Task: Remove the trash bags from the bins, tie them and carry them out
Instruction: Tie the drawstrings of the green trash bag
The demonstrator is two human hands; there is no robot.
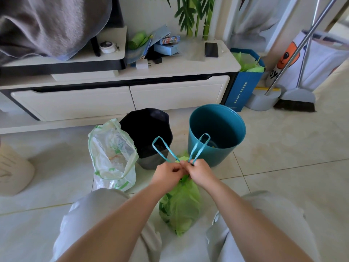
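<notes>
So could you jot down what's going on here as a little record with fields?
activity: tying a bag's drawstring
left hand: pinching the blue drawstring
right hand: pinching the same drawstring
green bag: on the floor, between the knees
white bag: open, untied, left of the black bin
blue bin: no bag inside

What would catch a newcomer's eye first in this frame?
Two hands, left hand and right hand, meet at centre, pinching the blue drawstring loops of a green trash bag between the person's knees. Just behind stands a teal bin without a liner, and to the left an untied white bag beside a black bin.
</notes>
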